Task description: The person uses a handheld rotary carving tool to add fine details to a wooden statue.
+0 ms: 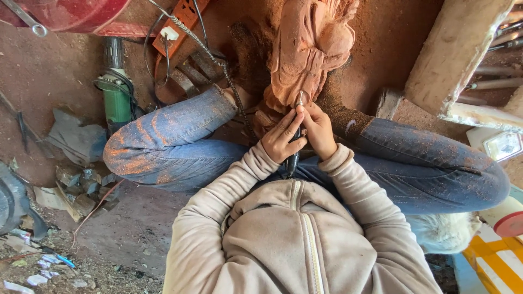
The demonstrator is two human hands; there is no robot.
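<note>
A reddish-brown wooden carving (308, 49), cut in rounded folds and dusted with sawdust, is propped on the floor between the blue-jeaned knees. A slim dark rotary tool (295, 142) is gripped by the left hand (281, 139) and the right hand (317, 130), both closed around it, its metal tip set against the carving's lower edge. A yellow-and-white striped board (498, 261) is seen at the lower right.

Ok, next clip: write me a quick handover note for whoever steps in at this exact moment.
Left hand and right hand: both wrapped around a slim rotary tool, its tip against the reddish wooden carving.
Carving: propped on the ground between the knees, held in place by the legs.
A cable runs from the tool toward the orange box; a green grinder lies to the left.
Done: the figure is roughly shaped, and dust covers the jeans.
Left: the fine detail at the lower part, where the tip sits.
</note>
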